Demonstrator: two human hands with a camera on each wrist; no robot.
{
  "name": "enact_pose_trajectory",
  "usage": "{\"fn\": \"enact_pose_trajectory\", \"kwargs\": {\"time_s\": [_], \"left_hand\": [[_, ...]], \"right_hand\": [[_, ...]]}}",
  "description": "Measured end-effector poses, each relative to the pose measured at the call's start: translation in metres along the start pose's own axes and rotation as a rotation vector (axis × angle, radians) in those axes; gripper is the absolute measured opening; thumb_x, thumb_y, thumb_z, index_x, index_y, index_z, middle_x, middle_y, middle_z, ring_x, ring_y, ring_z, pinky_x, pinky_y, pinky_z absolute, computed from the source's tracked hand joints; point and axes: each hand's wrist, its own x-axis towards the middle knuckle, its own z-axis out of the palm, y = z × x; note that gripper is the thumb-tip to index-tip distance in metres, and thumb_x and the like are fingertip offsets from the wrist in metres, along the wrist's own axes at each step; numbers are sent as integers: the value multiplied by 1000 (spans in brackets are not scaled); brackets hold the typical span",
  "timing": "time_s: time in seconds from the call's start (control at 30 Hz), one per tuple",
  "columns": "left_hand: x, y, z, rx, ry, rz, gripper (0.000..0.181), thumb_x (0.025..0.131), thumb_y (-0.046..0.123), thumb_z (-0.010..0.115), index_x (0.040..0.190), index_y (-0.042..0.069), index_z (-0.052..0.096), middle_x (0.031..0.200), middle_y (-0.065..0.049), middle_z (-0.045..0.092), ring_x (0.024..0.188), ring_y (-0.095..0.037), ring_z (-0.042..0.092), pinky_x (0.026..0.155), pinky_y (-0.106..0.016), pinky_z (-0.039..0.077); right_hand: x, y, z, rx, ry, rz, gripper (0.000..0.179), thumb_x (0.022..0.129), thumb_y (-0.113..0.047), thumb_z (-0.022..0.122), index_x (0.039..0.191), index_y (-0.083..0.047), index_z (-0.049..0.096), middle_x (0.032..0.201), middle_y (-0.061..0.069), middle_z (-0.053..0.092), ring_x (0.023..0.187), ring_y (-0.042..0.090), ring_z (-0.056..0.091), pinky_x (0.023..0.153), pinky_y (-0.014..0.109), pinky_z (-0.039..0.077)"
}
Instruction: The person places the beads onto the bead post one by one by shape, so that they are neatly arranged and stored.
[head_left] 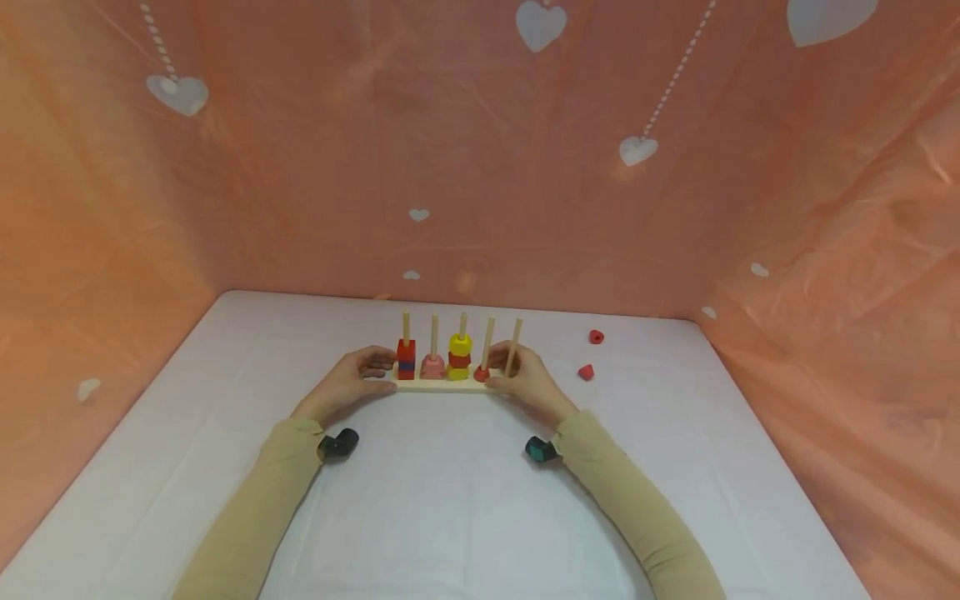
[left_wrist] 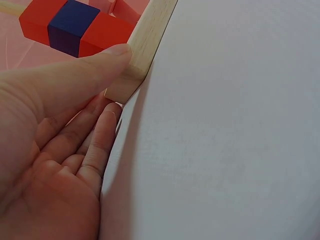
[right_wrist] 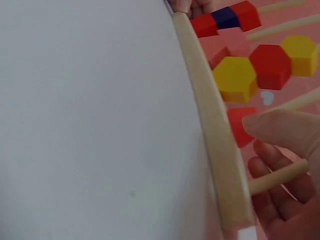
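Observation:
A wooden peg board [head_left: 450,387] stands on the table with beads on upright pegs. My left hand [head_left: 352,379] grips its left end, thumb [left_wrist: 117,52] on the front edge and fingers behind the end. Beside it is a stack of red and blue square beads [head_left: 406,360]. My right hand [head_left: 528,379] reaches round the bare last peg [head_left: 515,343]. Its thumb [right_wrist: 265,124] and forefinger pinch a red bead [right_wrist: 239,127] low on the fourth peg; the thumb covers part of it. Pink beads [head_left: 432,367] and a yellow-and-red hexagonal stack [head_left: 460,357] sit between.
Two loose red beads [head_left: 596,337] lie on the white table [head_left: 435,500] to the right of the board. Behind and at both sides hangs an orange-pink cloth [head_left: 480,167] with white hearts. Dark wrist cameras [head_left: 341,444] sit at the sleeve cuffs.

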Motion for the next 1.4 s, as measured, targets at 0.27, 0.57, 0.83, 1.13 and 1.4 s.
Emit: {"fn": "enact_pose_trajectory", "kwargs": {"time_s": [0.27, 0.57, 0.83, 1.13, 1.4], "left_hand": [[0, 1, 0, -1, 6, -20, 62, 80, 22, 79, 133, 7, 50, 131, -15, 53, 116, -31, 50, 102, -47, 40], [2, 2, 1, -20, 5, -25, 63, 80, 21, 79, 133, 7, 49, 132, -14, 53, 117, -31, 50, 102, -46, 39], [1, 1, 1, -18, 2, -6, 62, 80, 20, 79, 132, 5, 49, 131, -17, 53, 116, -32, 50, 102, -47, 39], [0, 1, 1, -22, 0, -21, 61, 80, 20, 79, 132, 6, 50, 131, -15, 53, 116, -31, 50, 102, -45, 40], [1, -1, 0, -22, 0, 1, 61, 81, 18, 78, 132, 3, 49, 131, -18, 53, 116, -33, 50, 102, -47, 38]], "right_hand": [[-8, -4, -23, 10, 25, -130, 44, 80, -1, 75, 120, 2, 56, 112, 16, 62, 106, 29, 58, 94, 43, 48], [-23, -3, -68, -113, 125, -239, 45, 80, 3, 75, 121, 4, 56, 114, 18, 63, 107, 33, 58, 94, 47, 46], [-40, 13, -100, -185, 212, -196, 40, 80, 5, 73, 117, 5, 59, 112, 20, 63, 106, 34, 57, 92, 49, 46], [-57, 41, -116, -150, 249, 16, 37, 83, -5, 74, 116, 4, 60, 116, 21, 60, 108, 34, 57, 91, 38, 50], [-60, 53, -120, -217, 308, 58, 40, 81, -6, 75, 116, 5, 59, 110, 20, 61, 103, 31, 56, 81, 22, 48]]}}
